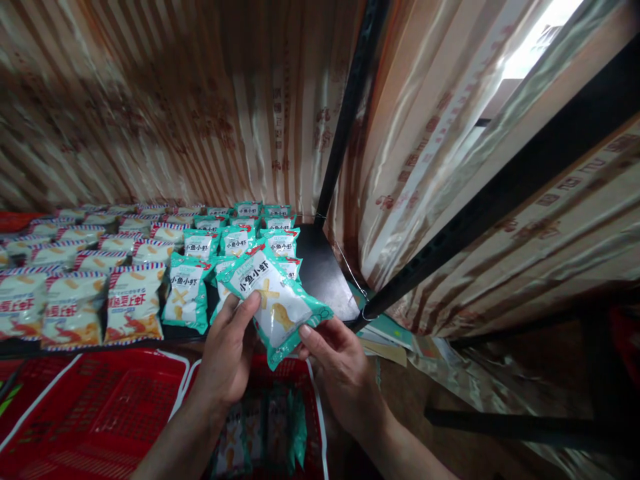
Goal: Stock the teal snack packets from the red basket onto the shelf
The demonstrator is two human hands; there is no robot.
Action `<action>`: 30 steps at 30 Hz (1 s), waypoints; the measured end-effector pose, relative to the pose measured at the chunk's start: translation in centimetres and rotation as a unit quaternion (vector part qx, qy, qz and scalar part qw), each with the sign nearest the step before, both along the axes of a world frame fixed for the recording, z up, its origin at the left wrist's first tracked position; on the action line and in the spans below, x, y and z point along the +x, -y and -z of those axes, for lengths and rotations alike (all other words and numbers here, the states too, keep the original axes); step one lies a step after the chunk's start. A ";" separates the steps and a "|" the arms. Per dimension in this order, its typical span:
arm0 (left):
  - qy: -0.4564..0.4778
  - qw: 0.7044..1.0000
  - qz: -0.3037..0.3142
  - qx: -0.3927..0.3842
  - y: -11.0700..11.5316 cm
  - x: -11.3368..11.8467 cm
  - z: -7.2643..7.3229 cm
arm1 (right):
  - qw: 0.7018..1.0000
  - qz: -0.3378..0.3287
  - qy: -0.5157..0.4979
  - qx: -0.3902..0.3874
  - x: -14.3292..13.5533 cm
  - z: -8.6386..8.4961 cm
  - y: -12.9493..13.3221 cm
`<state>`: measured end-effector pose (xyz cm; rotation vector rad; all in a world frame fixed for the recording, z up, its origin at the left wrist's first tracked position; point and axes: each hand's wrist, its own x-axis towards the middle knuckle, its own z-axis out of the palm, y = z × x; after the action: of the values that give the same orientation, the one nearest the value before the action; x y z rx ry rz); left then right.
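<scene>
A teal and white snack bag (280, 303) is held up between my two hands, tilted, with its printed front facing me. My left hand (233, 347) grips its left side, thumb across the front. At the lower right corner my right hand (335, 357) pinches the teal edge between thumb and fingers. Just behind stand rows of matching teal bags (185, 293) on a black shelf (325, 267). Below my hands is a red basket (320, 427) with several more teal bags (265, 427) inside, partly in shadow.
White snack bags with striped tops (135, 303) fill the shelf's left side. Another red basket (125, 400) stands at lower left. Black metal posts (345, 113) rise at the shelf's right end, and a patterned curtain (175, 100) hangs behind. Flattened cardboard (385, 350) lies at right.
</scene>
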<state>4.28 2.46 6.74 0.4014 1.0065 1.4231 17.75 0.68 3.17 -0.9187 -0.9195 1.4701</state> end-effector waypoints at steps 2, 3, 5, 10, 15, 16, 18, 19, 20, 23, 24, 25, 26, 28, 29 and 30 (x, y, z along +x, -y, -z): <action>-0.016 1.000 0.006 0.015 0.2 -0.1 -0.6 | 1.000 0.000 0.002 0.010 0.0 -0.3 0.1; -0.027 0.999 0.009 0.017 0.3 -0.1 -0.9 | 1.000 0.001 0.005 0.015 0.0 -0.5 0.1; -0.049 0.999 0.015 0.016 0.5 -0.2 -1.5 | 0.999 0.001 0.029 0.025 0.1 -1.0 0.2; -0.055 0.998 0.017 0.035 0.5 -0.4 -1.2 | 0.961 0.051 0.199 0.184 0.6 -2.1 0.3; -0.089 0.995 0.023 0.048 0.6 -0.5 -0.8 | 0.845 0.113 0.365 0.374 1.4 -2.4 0.0; -0.091 0.994 0.030 0.055 0.7 -0.6 -0.9 | 0.827 0.121 0.382 0.393 1.5 -2.4 0.0; -0.074 0.993 0.043 0.077 0.8 -0.6 -1.0 | 0.796 0.134 0.410 0.426 1.7 -2.5 -0.1; -0.058 0.993 0.046 0.088 0.8 -0.6 -1.0 | 0.780 0.139 0.422 0.441 1.7 -2.5 -0.1; -0.040 0.994 0.047 0.095 0.8 -0.6 -1.0 | 0.764 0.143 0.436 0.454 1.7 -2.6 -0.2; 0.003 0.994 0.060 0.093 1.0 -0.6 -0.9 | 0.722 0.144 0.469 0.488 1.6 -2.9 -0.1; 0.014 0.993 0.071 0.089 1.0 -0.6 -0.9 | 0.711 0.140 0.476 0.497 1.6 -3.0 -0.1; 0.024 0.993 0.081 0.086 1.0 -0.6 -0.9 | 0.703 0.133 0.481 0.507 1.5 -3.0 -0.1; 0.035 0.992 0.086 0.082 1.0 -0.7 -1.0 | 0.697 0.124 0.483 0.516 1.5 -3.0 -0.1; 0.053 0.993 0.081 0.074 0.9 -0.8 -1.0 | 0.692 0.107 0.479 0.529 1.5 -2.8 -0.2; 0.057 0.993 0.073 0.070 0.7 -0.9 -0.9 | 0.692 0.099 0.474 0.535 1.5 -2.5 -0.2; 0.056 0.994 0.065 0.067 0.6 -1.0 -0.8 | 0.693 0.093 0.472 0.537 1.5 -2.2 -0.2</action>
<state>3.29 1.89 7.57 0.4717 0.7841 1.3830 19.20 0.90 5.39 -0.7374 -2.0367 -0.0312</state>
